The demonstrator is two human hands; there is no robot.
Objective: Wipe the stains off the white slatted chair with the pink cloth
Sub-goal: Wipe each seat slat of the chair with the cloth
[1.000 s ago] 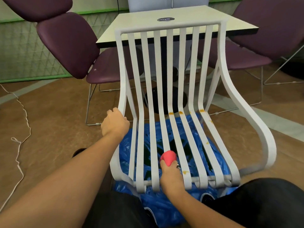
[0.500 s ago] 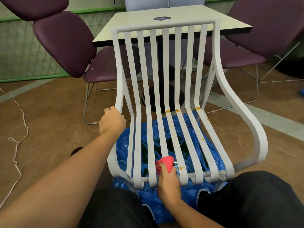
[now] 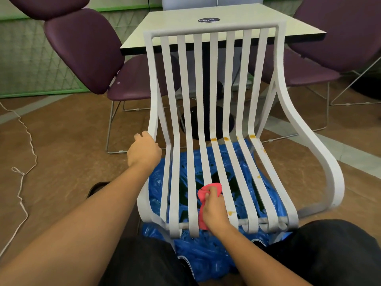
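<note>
The white slatted chair (image 3: 214,96) stands right in front of me, facing me. My left hand (image 3: 143,150) grips its left side rail at the bend between back and seat. My right hand (image 3: 214,211) holds the bunched pink cloth (image 3: 206,193) and presses it on a middle seat slat near the front edge. Orange stains (image 3: 226,138) mark several slats at the seat's back bend, and smaller spots sit on the right slats and beside my right hand at the orange stain (image 3: 230,213).
A blue plastic sheet (image 3: 243,159) lies on the floor under the chair. Behind it stands a table (image 3: 226,15) with purple chairs (image 3: 86,46) on both sides. A white cord (image 3: 22,174) trails over the brown floor at left. My dark-clothed knees fill the bottom.
My right hand and the pink cloth shifted slightly along the middle seat slat near the front edge. My left hand kept its hold on the left rail.
</note>
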